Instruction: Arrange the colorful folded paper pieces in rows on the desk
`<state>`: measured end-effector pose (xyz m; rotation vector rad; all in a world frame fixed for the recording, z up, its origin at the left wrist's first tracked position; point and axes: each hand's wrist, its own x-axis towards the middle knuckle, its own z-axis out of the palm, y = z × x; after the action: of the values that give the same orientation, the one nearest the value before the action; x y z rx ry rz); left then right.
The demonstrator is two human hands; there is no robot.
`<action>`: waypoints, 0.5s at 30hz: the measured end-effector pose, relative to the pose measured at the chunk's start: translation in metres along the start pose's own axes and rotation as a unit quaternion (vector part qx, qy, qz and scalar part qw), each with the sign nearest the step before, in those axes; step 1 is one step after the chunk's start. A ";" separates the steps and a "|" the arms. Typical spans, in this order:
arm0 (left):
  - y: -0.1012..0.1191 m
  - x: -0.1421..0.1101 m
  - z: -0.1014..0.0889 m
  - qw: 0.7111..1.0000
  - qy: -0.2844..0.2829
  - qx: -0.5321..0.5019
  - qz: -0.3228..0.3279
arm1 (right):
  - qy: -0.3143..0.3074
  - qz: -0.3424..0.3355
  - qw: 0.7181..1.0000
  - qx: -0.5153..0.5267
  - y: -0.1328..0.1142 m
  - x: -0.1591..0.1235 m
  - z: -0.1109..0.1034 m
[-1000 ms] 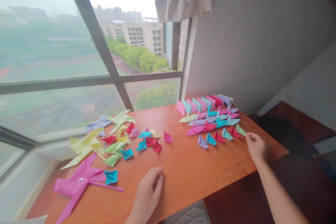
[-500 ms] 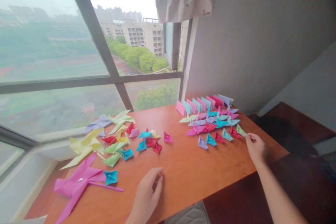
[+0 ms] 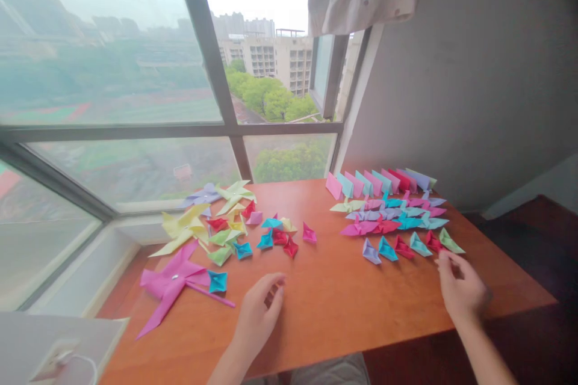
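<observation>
My right hand (image 3: 463, 287) is at the right end of a row of small folded paper boats, its fingers loosely curved and nothing visible between them. Its fingertips are just in front of a red paper boat (image 3: 434, 242) and a light green paper boat (image 3: 452, 241); whether they touch the red one I cannot tell. Further left in that row are a cyan boat (image 3: 419, 245) and a lilac boat (image 3: 371, 251). My left hand (image 3: 261, 311) rests at the table's near side, fingers half curled, thumb apart, holding nothing. A dark pink boat (image 3: 309, 233) lies beyond it.
Paper cranes (image 3: 383, 226) and a row of standing folded papers (image 3: 374, 182) fill the table's back right. At left lie paper pinwheels, one magenta (image 3: 175, 278), among loose boats (image 3: 221, 254). The window (image 3: 280, 130) borders the table (image 3: 329, 307).
The view has swung left. My right hand has moved from the light green boat's right side to in front of the red and green boats. My left hand stays half curled.
</observation>
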<state>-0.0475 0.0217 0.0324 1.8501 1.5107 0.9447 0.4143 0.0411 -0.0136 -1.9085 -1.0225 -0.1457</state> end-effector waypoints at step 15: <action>-0.012 0.041 -0.058 0.933 0.066 0.346 -0.074 | -0.278 -0.208 0.919 0.186 -0.122 -0.116 0.020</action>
<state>-0.0964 0.0641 0.0647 2.1109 2.2362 0.4945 0.2480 0.0145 0.0015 -1.3817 -1.6994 0.3519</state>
